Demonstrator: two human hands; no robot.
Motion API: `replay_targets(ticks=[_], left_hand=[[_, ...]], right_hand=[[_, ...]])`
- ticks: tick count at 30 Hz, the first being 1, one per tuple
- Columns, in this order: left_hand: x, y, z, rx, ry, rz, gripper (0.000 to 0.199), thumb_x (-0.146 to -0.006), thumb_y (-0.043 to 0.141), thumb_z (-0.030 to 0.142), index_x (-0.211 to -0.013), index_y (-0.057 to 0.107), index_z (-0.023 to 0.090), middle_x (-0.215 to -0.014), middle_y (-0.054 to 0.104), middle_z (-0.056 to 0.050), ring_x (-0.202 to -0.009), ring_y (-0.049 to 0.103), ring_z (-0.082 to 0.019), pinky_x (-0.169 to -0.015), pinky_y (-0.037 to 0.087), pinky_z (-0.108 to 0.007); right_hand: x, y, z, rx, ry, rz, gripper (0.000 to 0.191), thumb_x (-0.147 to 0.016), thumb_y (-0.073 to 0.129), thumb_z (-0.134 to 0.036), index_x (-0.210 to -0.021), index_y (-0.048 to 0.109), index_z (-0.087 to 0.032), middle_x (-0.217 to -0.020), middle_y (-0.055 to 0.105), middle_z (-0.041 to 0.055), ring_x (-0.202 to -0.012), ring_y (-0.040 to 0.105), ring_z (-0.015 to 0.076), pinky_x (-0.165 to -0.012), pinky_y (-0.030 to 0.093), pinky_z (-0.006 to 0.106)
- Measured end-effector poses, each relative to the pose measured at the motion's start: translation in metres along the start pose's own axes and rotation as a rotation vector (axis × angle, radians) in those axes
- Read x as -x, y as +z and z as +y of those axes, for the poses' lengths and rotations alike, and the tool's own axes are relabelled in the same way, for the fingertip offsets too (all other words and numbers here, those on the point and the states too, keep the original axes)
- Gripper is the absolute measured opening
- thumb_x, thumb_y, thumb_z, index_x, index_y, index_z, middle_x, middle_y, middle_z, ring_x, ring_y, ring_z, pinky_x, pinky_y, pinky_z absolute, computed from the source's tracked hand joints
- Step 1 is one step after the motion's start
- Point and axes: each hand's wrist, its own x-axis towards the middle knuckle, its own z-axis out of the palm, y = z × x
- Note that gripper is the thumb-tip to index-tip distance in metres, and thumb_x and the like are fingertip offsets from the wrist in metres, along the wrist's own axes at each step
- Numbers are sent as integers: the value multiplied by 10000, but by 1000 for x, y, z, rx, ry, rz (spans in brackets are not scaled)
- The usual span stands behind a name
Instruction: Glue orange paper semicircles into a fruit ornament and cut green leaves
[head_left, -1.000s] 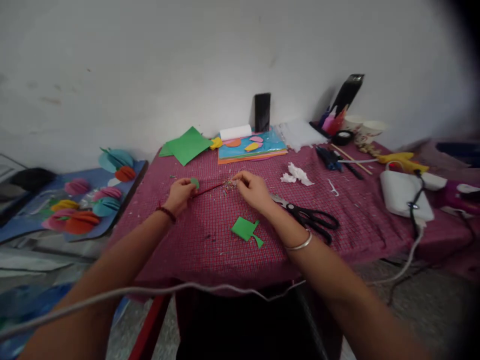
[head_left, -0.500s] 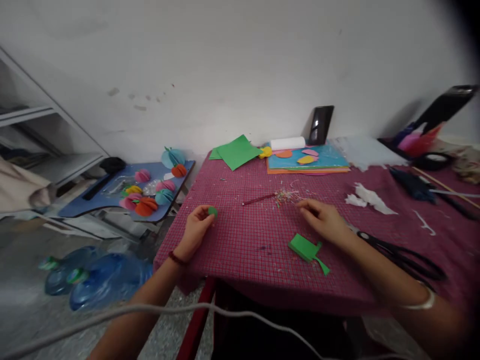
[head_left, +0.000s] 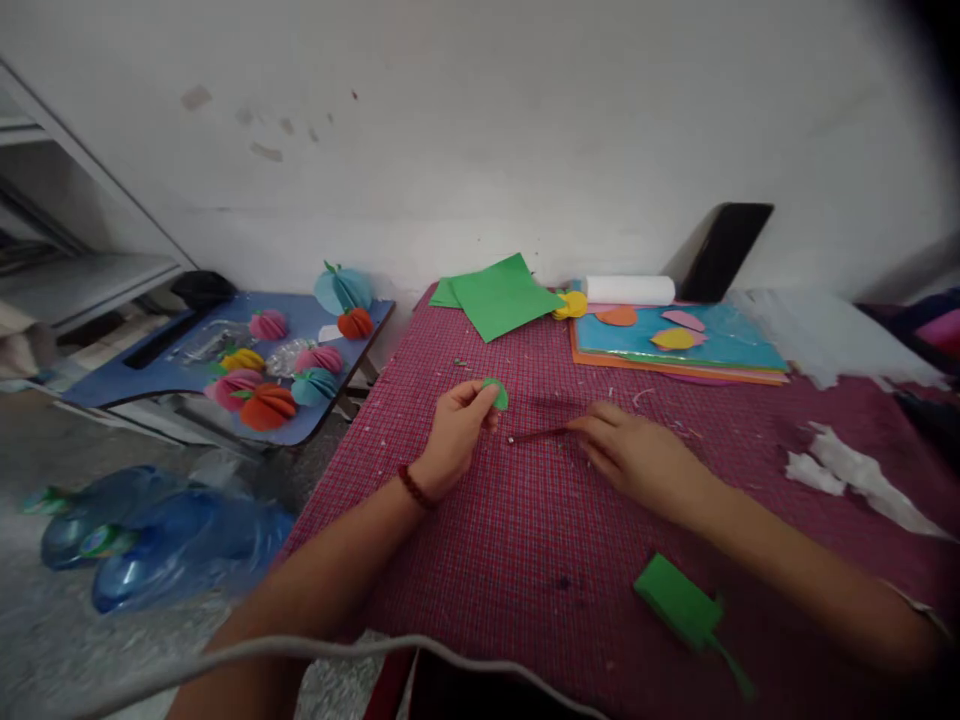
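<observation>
My left hand point(head_left: 459, 432) pinches a small green paper piece point(head_left: 496, 393) with a rounded edge between thumb and fingers, above the table. To its right, my right hand point(head_left: 637, 455) has its fingertips closed on one end of a thin dark-red stick point(head_left: 536, 436). The stick's pale tip points left, towards my left hand. Below my right forearm, a green paper scrap point(head_left: 679, 600) with a narrow strip hanging off it lies on the checked cloth. My right hand hides most of the small coloured clippings.
Green sheets point(head_left: 506, 298) lie at the back of the cloth-covered table point(head_left: 450, 560). Beside them are coloured sheets point(head_left: 697, 345), a white roll point(head_left: 628, 290) and a leaning black phone point(head_left: 726, 250). Crumpled tissue point(head_left: 862, 475) lies right. Paper pumpkins point(head_left: 268, 406) sit on a blue table; a cable point(head_left: 420, 648) crosses low.
My right hand has taken hold of the dark-red stick that lay by the clippings. My left hand has moved closer to it with the green piece. The view has shifted.
</observation>
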Motion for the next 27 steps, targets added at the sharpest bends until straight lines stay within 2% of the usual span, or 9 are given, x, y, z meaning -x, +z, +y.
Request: replay_targets(ticks=[4,7,10,14,17,20,23,27], left_hand=[[8,-6,-5,56,-89,-14,226,-725,708,325,-645,593,148,-549,546,41,-462,468,-50,-474,376,-197],[17,1,-1,131,-154,-95,176,-690,720,272,-713,594,151,-612,601,29,-470,510,-64,-482,431,-215],[27,8,1,161,-210,-184,172,-687,696,231,-742,545,168,-576,594,43,-454,526,-78,-474,458,-224],[37,10,-3,97,-247,-298,158,-701,656,202,-776,519,177,-547,569,59,-446,521,-74,-462,453,-210],[40,8,-5,33,-261,-387,144,-705,646,205,-779,528,170,-578,575,53,-455,529,-67,-472,451,-206],[42,12,-2,-14,-233,-413,141,-707,652,223,-770,539,165,-601,587,43,-469,545,-69,-485,462,-213],[46,25,6,-14,-207,-391,128,-714,647,232,-769,553,166,-605,587,41,-469,546,-70,-486,469,-218],[56,50,13,41,-283,-391,131,-698,653,229,-771,561,172,-595,583,36,-479,537,-78,-478,475,-226]], right_hand=[[-19,3,-9,-260,94,41,255,-948,435,-278,-1111,615,-198,-1050,665,96,-944,649,233,-848,506,390],[-27,-2,-25,-581,175,36,317,-950,440,-379,-1187,549,-199,-937,676,68,-812,641,195,-709,511,326],[-31,-9,-40,-801,163,-70,239,-934,455,-382,-1042,571,-204,-830,657,34,-704,593,161,-613,463,277],[-30,-8,-45,-766,178,-130,155,-880,488,-281,-779,574,-202,-686,577,-6,-614,504,129,-556,370,249],[-25,-3,-42,-739,191,-98,164,-863,475,-251,-728,553,-200,-639,521,-23,-579,452,119,-537,330,244],[-15,-3,-41,-790,191,-50,139,-854,469,-237,-754,558,-201,-654,541,-20,-594,475,122,-551,346,245],[1,-11,-42,-809,188,-16,147,-861,467,-246,-769,572,-199,-689,583,-2,-633,511,133,-582,379,254],[25,-21,-39,-772,223,30,203,-871,483,-306,-709,558,-209,-638,539,-11,-596,480,132,-545,364,254]])
